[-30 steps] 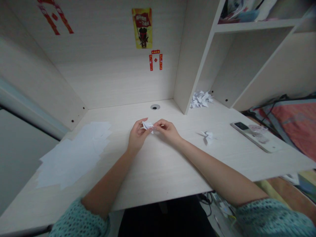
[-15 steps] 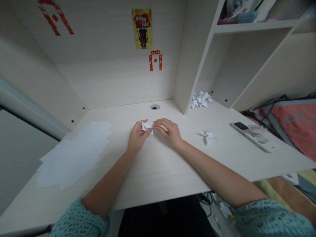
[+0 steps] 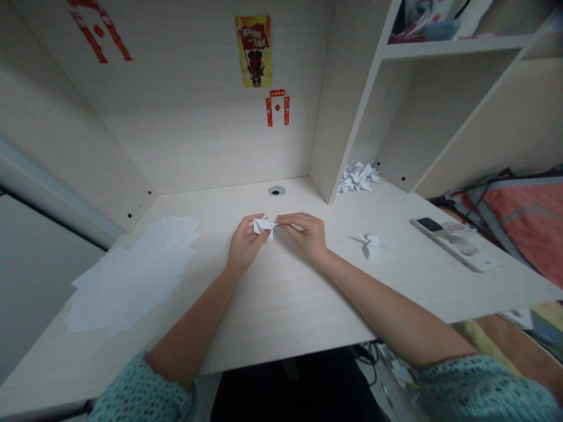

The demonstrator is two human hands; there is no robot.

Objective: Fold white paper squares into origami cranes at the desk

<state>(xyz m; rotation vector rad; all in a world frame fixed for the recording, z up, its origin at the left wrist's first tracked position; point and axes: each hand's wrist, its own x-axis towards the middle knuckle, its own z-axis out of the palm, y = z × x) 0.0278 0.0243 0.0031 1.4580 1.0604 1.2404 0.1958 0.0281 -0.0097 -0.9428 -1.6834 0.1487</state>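
A small white folded paper piece (image 3: 264, 225) is held just above the middle of the pale wooden desk (image 3: 281, 299). My left hand (image 3: 244, 243) pinches its left side with closed fingers. My right hand (image 3: 305, 233) grips its right side, fingers pressed together over the fold, back of the hand up. Both hands meet at the paper. Part of the paper is hidden under my right fingers.
Loose white sheets (image 3: 127, 275) lie spread on the desk's left. A finished folded paper figure (image 3: 368, 242) sits right of my hands, and a pile of several more (image 3: 357, 176) is in the shelf corner. A phone (image 3: 455, 245) lies at the right; a cable hole (image 3: 276, 190) is behind.
My right hand has turned palm-down and slid slightly right over the paper. The left hand has held nearly still with the paper in its pinch.
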